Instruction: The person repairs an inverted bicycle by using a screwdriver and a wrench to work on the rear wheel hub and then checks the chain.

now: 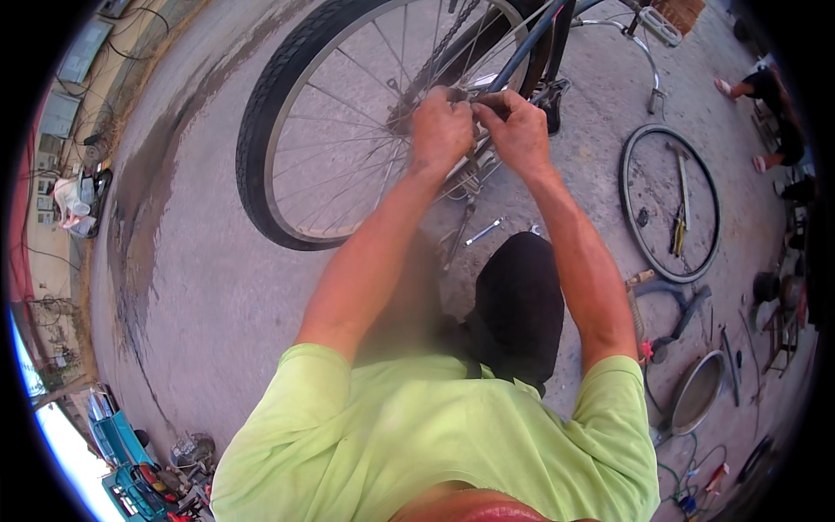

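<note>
The bicycle wheel (252,157) stands in front of you, tyre on and spokes bare, and both your hands meet at the right of its hub, by the dark blue frame tube (520,59). Your left hand (442,130) is nearer the hub and your right hand (515,130) is just beside it, fingers bent inward on each; your knuckles hide whatever lies between them, so I cannot tell if either is gripping a part. If the wheel were knocked round, a spoke could catch your left fingers, and a small piece let slip there could drop out of sight beneath the hub. The wrench (484,231) lies below the wheel, close to your knee (522,278), where a shift of your leg might kick it away. Everything rests on rough grey concrete ground (191,287), with a dark stain (139,209) running left of the wheel. Well to the wheel's right, a loose tyre (624,174) rings a hammer (684,184) and yellow-handled pliers (677,237); a metal basin (698,393) sits lower down that side. Farther right of the wheel are a bystander's legs (770,91); far to its lower left is a teal vehicle (117,435).
</note>
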{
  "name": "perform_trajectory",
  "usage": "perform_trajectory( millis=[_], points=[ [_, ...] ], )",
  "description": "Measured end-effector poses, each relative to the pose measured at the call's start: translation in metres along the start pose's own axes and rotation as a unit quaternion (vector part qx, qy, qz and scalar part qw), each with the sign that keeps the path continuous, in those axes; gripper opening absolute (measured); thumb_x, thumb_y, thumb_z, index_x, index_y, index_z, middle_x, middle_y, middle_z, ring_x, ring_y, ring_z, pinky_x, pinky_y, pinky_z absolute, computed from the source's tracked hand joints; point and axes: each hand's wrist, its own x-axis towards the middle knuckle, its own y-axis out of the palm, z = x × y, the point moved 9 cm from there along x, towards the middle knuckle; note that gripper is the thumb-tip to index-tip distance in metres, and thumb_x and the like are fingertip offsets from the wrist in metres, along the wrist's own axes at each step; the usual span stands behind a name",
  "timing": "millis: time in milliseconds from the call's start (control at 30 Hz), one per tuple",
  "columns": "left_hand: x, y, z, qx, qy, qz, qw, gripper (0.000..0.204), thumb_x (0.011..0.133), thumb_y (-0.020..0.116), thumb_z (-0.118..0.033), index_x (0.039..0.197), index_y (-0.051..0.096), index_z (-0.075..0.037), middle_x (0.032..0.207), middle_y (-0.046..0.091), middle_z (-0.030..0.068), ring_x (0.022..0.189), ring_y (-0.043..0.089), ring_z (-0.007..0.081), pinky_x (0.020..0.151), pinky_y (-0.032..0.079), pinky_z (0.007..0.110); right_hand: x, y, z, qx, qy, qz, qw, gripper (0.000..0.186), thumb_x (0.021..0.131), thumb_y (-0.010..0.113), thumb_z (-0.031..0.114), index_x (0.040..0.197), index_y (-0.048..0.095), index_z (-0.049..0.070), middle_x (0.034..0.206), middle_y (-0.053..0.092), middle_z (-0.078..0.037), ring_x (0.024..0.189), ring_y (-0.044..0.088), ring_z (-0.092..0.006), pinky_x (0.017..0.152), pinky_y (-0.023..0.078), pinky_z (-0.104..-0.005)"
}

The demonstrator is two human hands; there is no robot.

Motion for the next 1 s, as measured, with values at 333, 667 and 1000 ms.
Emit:
perform_trajectory(
  millis=[333,667,1000],
  points=[
    [-0.001,-0.003,-0.003,-0.038,0.023,-0.004,0.999,0.030,0.097,0.053,-0.017,0.115,0.061,0.005,0.073,0.069,0.0148,0.057,0.069,0.0222,0.053,0.054,0.035,0.001,0.000,-0.003,0.032,0.019,-0.007,0.999,0.019,0.086,0.080,0.016,0.098,0.075,0.002,0.087,0.077,-0.010,0.079,0.072,-0.0128,0.073,0.055,-0.0287],
    [-0.006,-0.012,-0.019,0.033,0.034,-0.074,0.996,0.027,0.097,0.049,-0.016,0.110,0.059,0.005,0.080,0.069,0.0257,0.066,0.072,0.0344,0.067,0.057,0.045,0.001,0.001,-0.004,0.000,0.011,-0.025,1.000,0.020,0.086,0.081,0.017,0.098,0.075,0.002,0.088,0.078,-0.010,0.078,0.073,-0.0144,0.073,0.055,-0.0295],
    [0.011,-0.006,-0.002,0.002,0.034,-0.020,0.999,0.027,0.096,0.051,-0.016,0.106,0.061,0.007,0.086,0.071,0.0243,0.069,0.073,0.0366,0.072,0.057,0.043,0.005,0.006,-0.018,0.021,0.031,-0.031,0.999,0.024,0.086,0.079,0.030,0.096,0.077,0.008,0.087,0.077,-0.009,0.078,0.074,-0.0243,0.071,0.055,-0.0347]
  ],
)
